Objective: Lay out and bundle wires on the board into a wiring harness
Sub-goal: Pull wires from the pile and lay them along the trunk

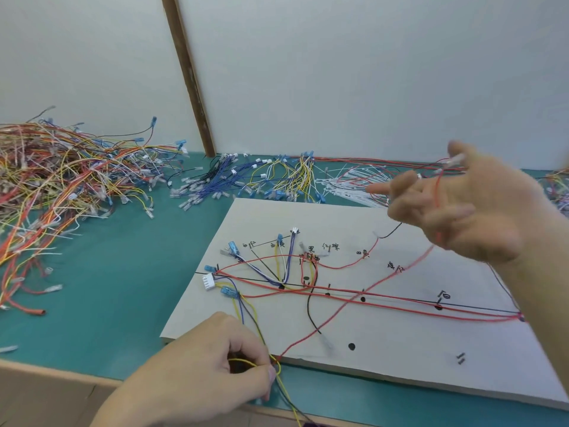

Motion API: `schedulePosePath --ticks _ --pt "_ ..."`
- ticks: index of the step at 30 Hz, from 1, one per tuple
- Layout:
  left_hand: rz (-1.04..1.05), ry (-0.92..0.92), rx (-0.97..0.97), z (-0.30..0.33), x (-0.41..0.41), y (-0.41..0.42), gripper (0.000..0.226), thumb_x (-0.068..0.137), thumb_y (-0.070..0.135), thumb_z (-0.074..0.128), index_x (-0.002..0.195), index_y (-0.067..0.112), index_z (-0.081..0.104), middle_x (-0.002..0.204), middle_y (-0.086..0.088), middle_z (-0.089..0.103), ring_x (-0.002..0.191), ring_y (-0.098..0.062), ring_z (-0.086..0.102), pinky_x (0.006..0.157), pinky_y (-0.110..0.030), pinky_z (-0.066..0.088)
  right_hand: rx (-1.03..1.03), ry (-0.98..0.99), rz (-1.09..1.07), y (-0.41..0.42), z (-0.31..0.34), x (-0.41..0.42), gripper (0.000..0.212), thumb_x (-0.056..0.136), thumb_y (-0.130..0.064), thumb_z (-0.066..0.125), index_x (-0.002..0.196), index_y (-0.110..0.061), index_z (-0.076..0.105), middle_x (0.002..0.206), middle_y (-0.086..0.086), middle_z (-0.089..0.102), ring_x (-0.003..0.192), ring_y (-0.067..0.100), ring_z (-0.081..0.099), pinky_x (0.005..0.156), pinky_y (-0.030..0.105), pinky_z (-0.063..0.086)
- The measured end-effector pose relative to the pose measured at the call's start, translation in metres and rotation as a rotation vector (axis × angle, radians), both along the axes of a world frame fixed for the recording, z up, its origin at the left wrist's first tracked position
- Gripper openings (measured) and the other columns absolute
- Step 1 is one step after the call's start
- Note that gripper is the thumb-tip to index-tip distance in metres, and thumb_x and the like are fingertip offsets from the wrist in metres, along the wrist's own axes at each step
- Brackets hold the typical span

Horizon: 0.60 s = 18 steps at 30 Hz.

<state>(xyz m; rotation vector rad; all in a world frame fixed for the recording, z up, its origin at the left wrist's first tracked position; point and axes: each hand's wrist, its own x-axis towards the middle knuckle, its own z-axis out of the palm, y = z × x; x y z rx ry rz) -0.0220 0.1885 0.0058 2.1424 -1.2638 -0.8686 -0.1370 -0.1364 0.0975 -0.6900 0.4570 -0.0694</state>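
Red wire (412, 266) runs from board (385, 343), centre-right, up to raised right hand (471, 208), pinched at the tip w/ other fingers spread. Left hand (212, 368), bottom centre, grips yellow wire (246, 362) at board's near edge.

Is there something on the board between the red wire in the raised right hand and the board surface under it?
Nothing solid. The right hand holds the thin red wire above the white wiring board; below it lie only flat routed wires and black marker dots.
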Motion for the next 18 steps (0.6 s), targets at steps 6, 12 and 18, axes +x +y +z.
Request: schedulePosePath --ticks 6,12,18 --pt "-0.031 -0.01 0.043 0.006 0.0 0.0 0.031 0.081 0.051 0.052 0.076 0.03 0.075 0.074 -0.003 0.064 0.068 -0.023 0.052 0.062 -0.038 0.043 -0.287 0.053 0.459 -0.028 0.036 -0.029 0.118 0.085 -0.084 0.047 0.146 0.015 0.029 0.079 0.007 0.038 0.065 0.019 0.034 0.051 0.032 0.023" --pt "-0.08 0.075 0.058 0.012 0.004 -0.001 0.03 0.082 0.046 0.053 0.072 0.028 0.075 0.069 -0.01 0.055 0.064 -0.028 0.043 0.059 -0.039 0.036 -0.535 -0.155 -0.035 -0.054 0.028 -0.037 0.058 0.06 -0.035 0.093 0.114 -0.021 0.075 0.059 -0.013 0.033 0.038 0.003 0.03 0.027 0.013 0.02" --pt "-0.02 0.078 -0.001 0.008 0.003 0.005 0.037 0.087 0.061 0.053 0.081 0.036 0.079 0.067 -0.008 0.057 0.061 -0.024 0.042 0.057 -0.038 0.035 0.22 -0.272 -0.446 -0.051 -0.014 -0.04 0.061 0.073 0.021 0.046 0.123 -0.009 0.064 0.062 -0.004 0.038 0.039 0.011 0.038 0.032 0.017 0.023"
